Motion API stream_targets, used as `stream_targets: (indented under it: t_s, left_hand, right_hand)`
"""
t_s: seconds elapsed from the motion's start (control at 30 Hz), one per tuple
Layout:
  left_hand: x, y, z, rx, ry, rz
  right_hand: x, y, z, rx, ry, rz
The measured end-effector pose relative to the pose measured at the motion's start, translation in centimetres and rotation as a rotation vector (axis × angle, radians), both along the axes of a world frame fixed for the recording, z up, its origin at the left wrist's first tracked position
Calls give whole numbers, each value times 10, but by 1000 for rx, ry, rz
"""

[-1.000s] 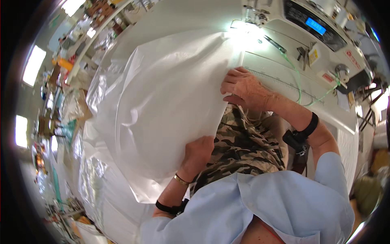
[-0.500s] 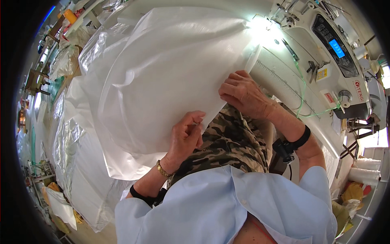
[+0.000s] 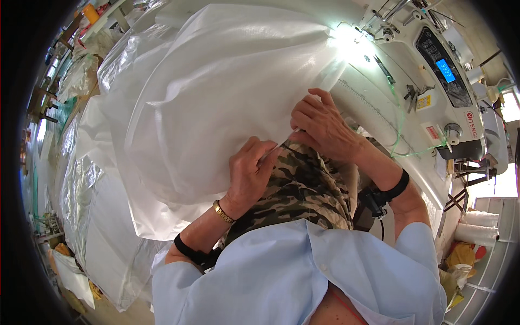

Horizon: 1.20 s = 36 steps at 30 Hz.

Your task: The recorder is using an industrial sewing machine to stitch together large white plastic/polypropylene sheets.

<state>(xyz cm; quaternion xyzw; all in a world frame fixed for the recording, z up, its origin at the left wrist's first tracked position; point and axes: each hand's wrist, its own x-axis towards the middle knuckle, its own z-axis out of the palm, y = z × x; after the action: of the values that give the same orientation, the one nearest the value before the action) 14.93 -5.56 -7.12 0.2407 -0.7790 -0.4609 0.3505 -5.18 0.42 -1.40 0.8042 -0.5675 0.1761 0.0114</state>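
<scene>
Left hand (image 3: 250, 176) closed in a narrow grip on the near edge of the big white woven sheet (image 3: 216, 103), fingers curled over the hem. Right hand (image 3: 319, 125) just beside, also pinching that same edge, fingertips pressed down on it. Sheet billowing up and away from both grips, draped across the white worktop (image 3: 374, 116). Beyond the right grip, a sewing machine (image 3: 444, 81) with a lit blue display. Under both grips, camouflage cloth (image 3: 298, 189) on the lap.

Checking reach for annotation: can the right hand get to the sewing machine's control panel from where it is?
Probably yes. The right hand pinches the white woven sheet edge; the control panel sits beyond it, nothing between, but it must let go first.
</scene>
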Motion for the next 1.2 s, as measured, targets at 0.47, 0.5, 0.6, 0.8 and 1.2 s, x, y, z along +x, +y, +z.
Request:
stream_targets:
  t_s: [0.47,0.5,0.6,0.8,1.2]
  left_hand:
    - [10,-18,16,-369,-29,-102]
    - [10,-20,17,-374,-17,-94]
    - [10,-24,23,-400,-147,-159]
    - [-1,-45,38,-151,-48,-382]
    - [2,-59,44,87,-192,-421]
  right_hand:
    - [-31,-17,-5,-49,-35,-92]
    - [-34,-17,-5,-38,-15,-108]
    - [-40,-18,-5,-22,6,-119]
    - [-52,-20,-1,-4,3,-126]
    - [-114,-33,-1,-24,-95,-215]
